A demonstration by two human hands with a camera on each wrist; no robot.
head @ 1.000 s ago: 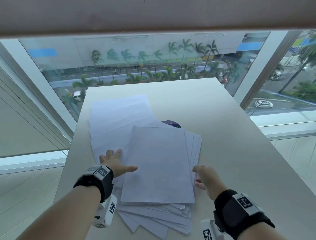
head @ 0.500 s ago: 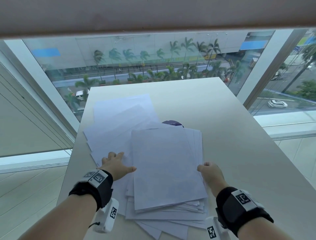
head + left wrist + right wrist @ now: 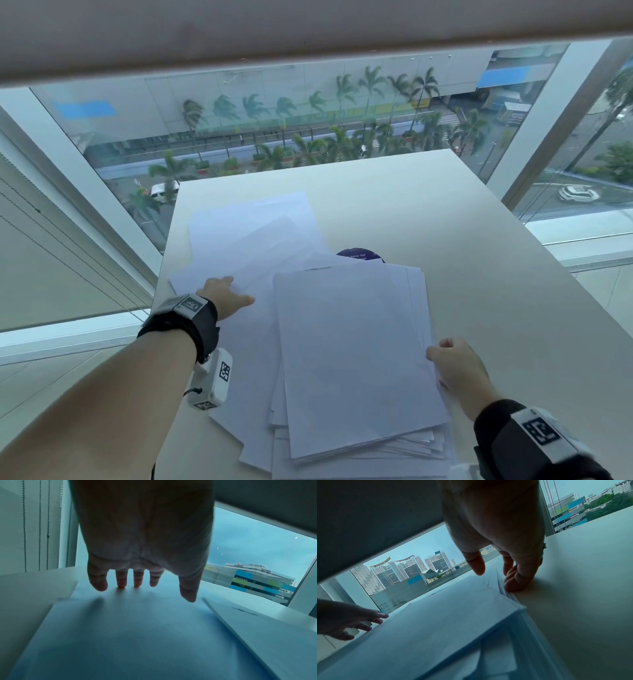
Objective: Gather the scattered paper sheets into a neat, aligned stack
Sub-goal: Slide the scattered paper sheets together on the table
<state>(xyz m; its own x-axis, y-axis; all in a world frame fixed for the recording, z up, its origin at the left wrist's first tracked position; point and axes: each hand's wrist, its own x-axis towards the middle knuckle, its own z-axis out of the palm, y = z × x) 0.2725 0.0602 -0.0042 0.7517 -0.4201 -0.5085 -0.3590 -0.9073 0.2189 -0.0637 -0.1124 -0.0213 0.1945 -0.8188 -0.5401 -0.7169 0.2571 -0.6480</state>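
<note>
An uneven paper stack (image 3: 352, 359) lies on the white table (image 3: 479, 274), with sheets fanning out at its near end. Several loose sheets (image 3: 253, 233) spread out to its far left. My left hand (image 3: 229, 291) lies flat on these loose sheets (image 3: 137, 628), fingers (image 3: 121, 582) straight and pressing down. My right hand (image 3: 442, 356) is at the stack's right edge (image 3: 510, 596). Its thumb (image 3: 477, 566) reaches over the top sheet and its curled fingers (image 3: 513, 584) sit against the side.
A dark purple round object (image 3: 359, 254) peeks out from under the far end of the stack. The table's left edge runs close to my left wrist. Windows stand beyond the far edge. Bare tabletop (image 3: 582, 588) extends to the right of the stack.
My left hand has slid farther away from me over the loose sheets. My right hand has stayed on the stack's right edge, and the stack's near end has swung slightly right.
</note>
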